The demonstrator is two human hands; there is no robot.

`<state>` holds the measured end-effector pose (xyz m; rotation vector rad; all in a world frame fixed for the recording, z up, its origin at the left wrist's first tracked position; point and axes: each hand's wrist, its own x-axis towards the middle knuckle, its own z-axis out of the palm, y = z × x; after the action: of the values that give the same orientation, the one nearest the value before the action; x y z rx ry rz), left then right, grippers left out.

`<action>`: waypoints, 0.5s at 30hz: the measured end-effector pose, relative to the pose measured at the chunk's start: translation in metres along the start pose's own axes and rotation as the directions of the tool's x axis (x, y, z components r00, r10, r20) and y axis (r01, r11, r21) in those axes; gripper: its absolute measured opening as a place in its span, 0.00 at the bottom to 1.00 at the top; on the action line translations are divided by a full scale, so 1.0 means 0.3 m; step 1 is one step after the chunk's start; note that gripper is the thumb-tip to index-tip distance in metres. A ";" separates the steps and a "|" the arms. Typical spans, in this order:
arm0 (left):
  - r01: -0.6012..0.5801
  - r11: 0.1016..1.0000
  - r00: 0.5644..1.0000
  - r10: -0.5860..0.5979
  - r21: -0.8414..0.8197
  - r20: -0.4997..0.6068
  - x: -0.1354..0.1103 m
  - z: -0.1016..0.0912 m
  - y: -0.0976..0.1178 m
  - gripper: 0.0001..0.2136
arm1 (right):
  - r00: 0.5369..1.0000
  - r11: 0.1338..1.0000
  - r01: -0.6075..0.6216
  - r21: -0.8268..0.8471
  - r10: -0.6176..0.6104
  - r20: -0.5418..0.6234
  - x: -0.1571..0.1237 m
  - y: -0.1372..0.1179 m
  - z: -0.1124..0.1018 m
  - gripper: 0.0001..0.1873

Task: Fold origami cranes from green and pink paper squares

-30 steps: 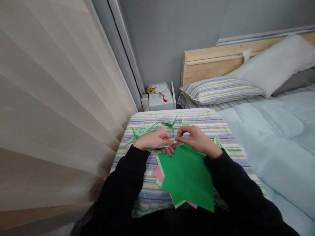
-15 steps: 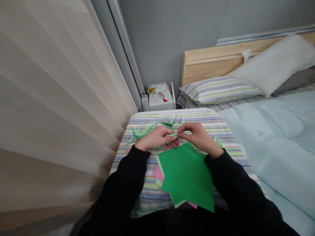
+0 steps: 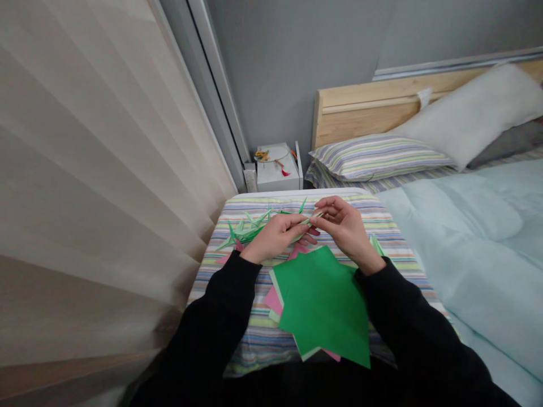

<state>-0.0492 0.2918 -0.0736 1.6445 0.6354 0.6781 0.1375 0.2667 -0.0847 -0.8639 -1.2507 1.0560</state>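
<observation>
Because the fingers wrap most of it, only the tips of the narrow pale green paper fold (image 3: pixel 307 221) show, and its exact shape cannot be made out. The left hand (image 3: pixel 275 238) is curled closed around one end, and the right hand (image 3: pixel 345 229) pinches the other end narrowly between thumb and forefinger, so the fold lies across the gap between the two hands, above the bed. Just beyond the left hand lies a tangled heap of pointed green origami figures (image 3: pixel 250 230), overlapping too much to count. Nearer the body, below both hands, rests a loose stack of square green paper sheets (image 3: pixel 322 305), with a pink paper sheet (image 3: pixel 272 299) showing at its edge and pink paper scraps (image 3: pixel 299 250) just beyond it. A small folded green paper piece (image 3: pixel 376 246) sits past the right hand, partly cut off by the black sleeve (image 3: pixel 418 316); the other black sleeve (image 3: pixel 212 322) covers the left forearm. All of this lies on a striped quilted mattress cover (image 3: pixel 250 333). A pale blue duvet (image 3: pixel 475 249) spreads to the right, below a striped pillow (image 3: pixel 377 157), a white pillow (image 3: pixel 466 113) and a pine headboard (image 3: pixel 373 110). A beige pleated curtain (image 3: pixel 97 186) fills the left, and a white box (image 3: pixel 275 178) stands in the far corner, with small items on top too small to identify.
</observation>
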 end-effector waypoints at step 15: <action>0.096 0.955 0.990 -0.121 -0.281 -0.074 0.010 0.027 -0.031 0.20 | 1.000 1.000 -0.008 -0.001 0.008 -0.026 0.001 0.013 0.002 0.18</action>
<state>-0.0418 0.2901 -0.0838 1.3162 0.6589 0.7292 0.1364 0.2680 -0.0881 -0.8817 -1.2271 1.0474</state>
